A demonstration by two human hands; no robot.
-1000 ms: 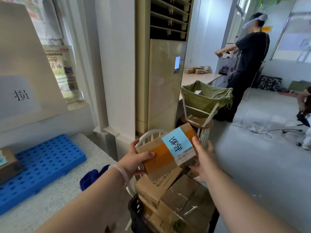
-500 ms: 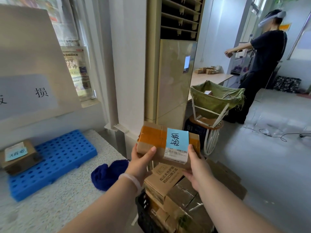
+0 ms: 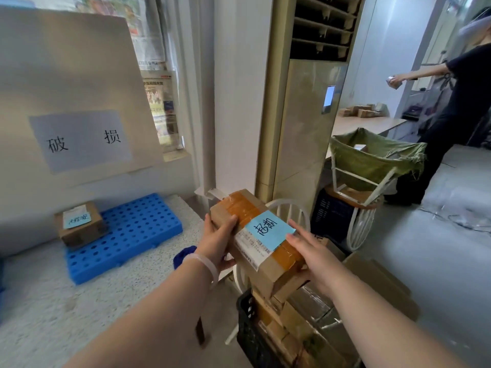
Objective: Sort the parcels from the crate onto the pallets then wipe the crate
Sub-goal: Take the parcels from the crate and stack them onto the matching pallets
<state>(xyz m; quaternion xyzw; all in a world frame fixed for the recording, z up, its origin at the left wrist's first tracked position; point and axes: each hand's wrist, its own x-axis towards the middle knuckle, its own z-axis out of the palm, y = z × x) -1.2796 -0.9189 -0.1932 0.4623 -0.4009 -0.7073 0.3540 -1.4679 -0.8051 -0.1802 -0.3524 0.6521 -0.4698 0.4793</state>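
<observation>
I am holding a brown parcel (image 3: 255, 235) with both hands in the air, tilted so that its far end is sitting higher than its near end, above the black crate (image 3: 247, 322) and just to the right of the speckled counter (image 3: 53, 301). My left hand (image 3: 216, 243) is gripping the parcel's left side, thumb lying over the top by the orange tape, while the other fingers are curling underneath where I cannot see them. My right hand (image 3: 310, 256) is clasping the right end, its fingers lying close together across the top and reaching the corner of the blue note (image 3: 269, 229) stuck on the parcel; its thumb appears to be tucking under the near edge, though I cannot tell for sure. A white shipping label (image 3: 249, 248) is showing beside the note. A pale wristband (image 3: 204, 264) is sitting on my left wrist. Below the parcel, stacked parcels (image 3: 305, 314) are filling the crate. On the counter, a blue pallet (image 3: 132, 235) is lying against the wall, carrying a small parcel (image 3: 79, 227) with its own blue note at its left end. A grey sign board (image 3: 79, 139) with two printed characters is leaning behind the pallet. A dark blue cloth (image 3: 182, 257) is peeking out near the counter's edge behind my left wrist. Further off, a standing air conditioner (image 3: 305, 128), a green bag (image 3: 372, 158) on a white frame, and another person (image 3: 457, 115) in dark clothes are occupying the right side.
</observation>
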